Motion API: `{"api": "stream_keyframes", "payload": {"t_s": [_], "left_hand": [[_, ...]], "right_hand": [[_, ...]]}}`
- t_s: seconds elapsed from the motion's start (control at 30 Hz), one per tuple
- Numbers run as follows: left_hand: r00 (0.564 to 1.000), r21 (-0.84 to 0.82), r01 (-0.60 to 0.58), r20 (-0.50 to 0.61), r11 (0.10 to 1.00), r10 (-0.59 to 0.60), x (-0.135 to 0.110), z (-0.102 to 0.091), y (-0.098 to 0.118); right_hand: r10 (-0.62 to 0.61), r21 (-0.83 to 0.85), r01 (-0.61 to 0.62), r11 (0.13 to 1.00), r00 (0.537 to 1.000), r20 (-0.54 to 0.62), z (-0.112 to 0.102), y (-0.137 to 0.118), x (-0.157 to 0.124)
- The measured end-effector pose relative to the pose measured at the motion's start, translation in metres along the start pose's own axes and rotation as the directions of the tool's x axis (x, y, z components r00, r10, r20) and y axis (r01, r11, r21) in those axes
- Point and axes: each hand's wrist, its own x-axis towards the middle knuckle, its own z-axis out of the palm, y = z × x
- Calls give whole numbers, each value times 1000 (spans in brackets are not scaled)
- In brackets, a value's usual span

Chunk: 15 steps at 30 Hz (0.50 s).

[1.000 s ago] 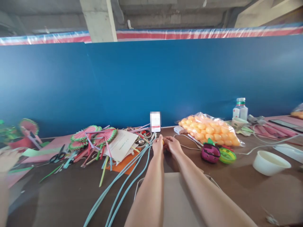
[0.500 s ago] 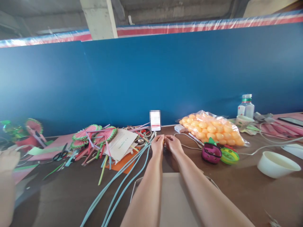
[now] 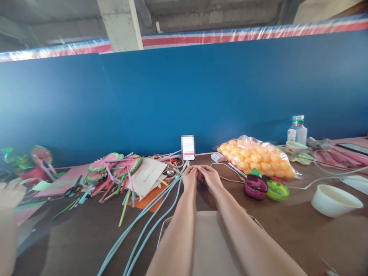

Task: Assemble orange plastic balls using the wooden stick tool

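Note:
My left hand [image 3: 190,177] and my right hand [image 3: 208,176] meet over the table in front of the propped phone [image 3: 188,147]. Both are closed, thumbs and fingertips pressed together around something small. A trace of orange shows between the fingers, but I cannot make out what it is. Beneath my forearms lies a beige tray [image 3: 208,245]. Pale blue cords [image 3: 153,203] run past my left wrist. Right of my right hand sit an open purple pouch [image 3: 255,187] and a yellow-green one [image 3: 277,190].
A clear bag of orange balls [image 3: 257,156] lies at the back, with a white bowl [image 3: 336,201] nearer on the right. To the left are pleated paper fans [image 3: 107,164], white paper [image 3: 146,176] and scissors [image 3: 74,186]. Another person's hand [image 3: 11,195] reaches in at far left.
My hands stay together in nearly the same spot, with only a slight shift of the fingers. The other person's hand at far left has moved a little and is blurred.

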Motion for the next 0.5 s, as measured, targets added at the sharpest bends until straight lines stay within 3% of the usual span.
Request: {"api": "stream_keyframes", "payload": {"t_s": [0.2,0.3,0.5], "left_hand": [[997,-41,9,78,999,-6,-6,4,2],[996,-15,0,86,1000,1,-9,4,6],[984,-66,-163,56,984,167,-16,4,21]], "right_hand": [[103,173,-109,979,994,43,-2,-3,3],[100,205,-101,974,995,14,-2,-3,4],[91,184,-74,980,992,-84,-3,-6,3]]}}
